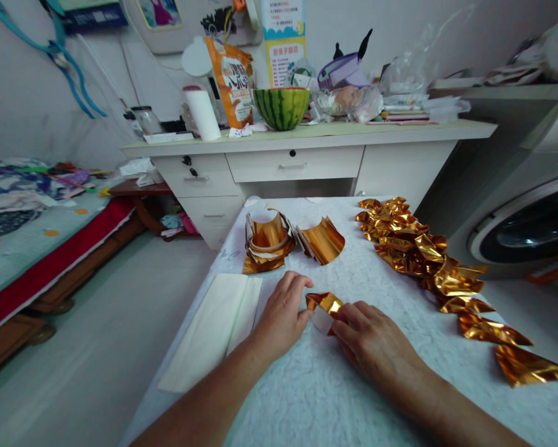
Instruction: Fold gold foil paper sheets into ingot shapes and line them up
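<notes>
A small piece of gold foil paper (324, 302), partly folded and with a white underside showing, lies on the cloth-covered table between my hands. My right hand (370, 335) has its fingers closed on the right end of this piece. At the left end is my left hand (283, 310), its thumb and forefinger apart around the foil's edge; whether the thumb touches it I cannot tell. Beyond the hands sit a curled stack of gold foil sheets (323, 241) and a roll of gold foil strips (267, 239). Folded gold foil pieces (419, 248) line the right side.
Stacked off-white paper (214, 326) lies left of my left arm. The table (279, 397) stands before a white desk (292, 162) with a cut watermelon (281, 107) and an orange bag (232, 84). A washing machine (516, 161) is at right, a bed (50, 248) at left.
</notes>
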`<state>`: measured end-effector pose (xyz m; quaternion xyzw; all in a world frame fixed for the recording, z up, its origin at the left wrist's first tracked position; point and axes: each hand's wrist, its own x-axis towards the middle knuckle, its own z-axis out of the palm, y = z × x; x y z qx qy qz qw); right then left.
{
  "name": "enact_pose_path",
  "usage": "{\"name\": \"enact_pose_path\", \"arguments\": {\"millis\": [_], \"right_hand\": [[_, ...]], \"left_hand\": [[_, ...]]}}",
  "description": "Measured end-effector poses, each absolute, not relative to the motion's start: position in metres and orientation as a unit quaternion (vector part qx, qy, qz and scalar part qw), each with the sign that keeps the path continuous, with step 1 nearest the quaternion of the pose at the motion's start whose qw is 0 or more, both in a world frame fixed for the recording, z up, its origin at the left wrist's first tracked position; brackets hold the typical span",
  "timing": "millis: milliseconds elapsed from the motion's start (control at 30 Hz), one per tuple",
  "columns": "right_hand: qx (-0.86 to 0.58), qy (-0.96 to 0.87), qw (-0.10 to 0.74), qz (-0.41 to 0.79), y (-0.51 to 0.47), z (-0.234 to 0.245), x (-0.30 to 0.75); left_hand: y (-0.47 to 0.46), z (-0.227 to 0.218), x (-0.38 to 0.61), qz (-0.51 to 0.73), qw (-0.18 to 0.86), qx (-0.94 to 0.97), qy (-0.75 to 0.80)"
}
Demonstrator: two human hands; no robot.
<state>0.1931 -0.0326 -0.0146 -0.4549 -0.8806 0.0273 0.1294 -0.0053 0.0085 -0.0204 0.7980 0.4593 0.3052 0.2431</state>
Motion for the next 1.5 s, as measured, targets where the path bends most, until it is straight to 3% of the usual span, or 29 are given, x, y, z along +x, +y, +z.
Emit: {"name": "enact_pose_path", "arguments": {"millis": [233,667,1500], "right_hand": [[-0.440,-0.889,0.129,-0.015,-0.035,-0.016,0.194],[-0.415,-0.894,0.134,0.103,-0.021,0.003,0.218],[-0.448,-0.881,0.140,0.055,-0.023,-0.009,0.215]], "left_hand": [[0.012,-0.017,-0.006,0.261,0.258,0.826,0.428],[0.006,-0.015,-0.001,0.241,0.278,0.830,0.419],[0.002,-0.015,-0.002,0.211,0.226,0.861,0.405]]}}
